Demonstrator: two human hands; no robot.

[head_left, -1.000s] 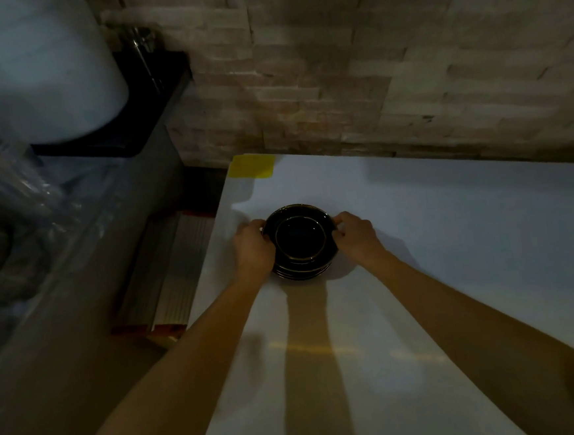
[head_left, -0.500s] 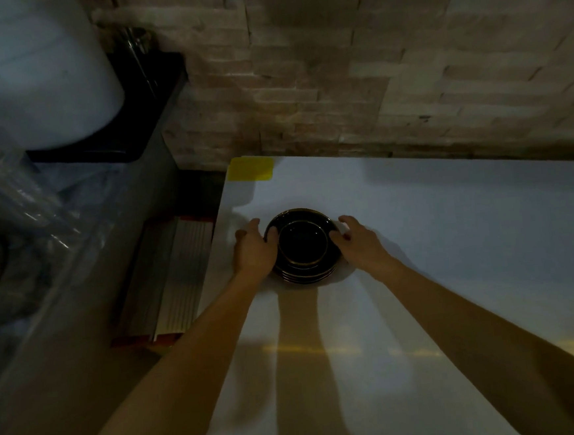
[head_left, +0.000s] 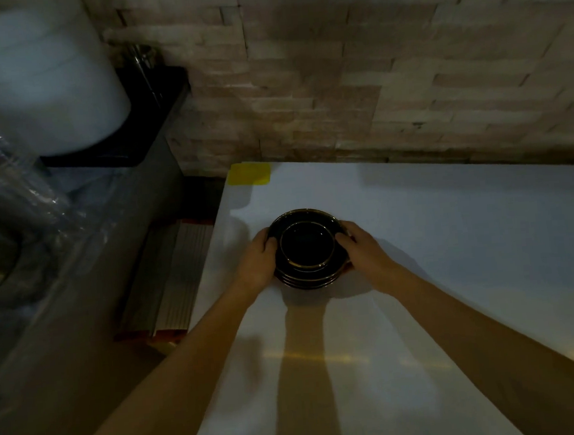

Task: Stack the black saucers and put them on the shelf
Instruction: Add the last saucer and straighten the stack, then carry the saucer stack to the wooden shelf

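Colours, dim light.
Between my hands I see black saucers (head_left: 306, 246) with thin gold rims; white table (head_left: 452, 238) underneath; yellow patch (head_left: 249, 174) beyond my left hand (head_left: 256, 259); beige brick wall (head_left: 370, 73).

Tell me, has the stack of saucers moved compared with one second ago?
No. The stack of saucers keeps its place relative to the yellow tape.

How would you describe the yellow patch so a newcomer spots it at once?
Start at the white table below the brick wall. At its far left corner, beyond the stack of black saucers, lies a flat yellow patch, the only bright colour there.
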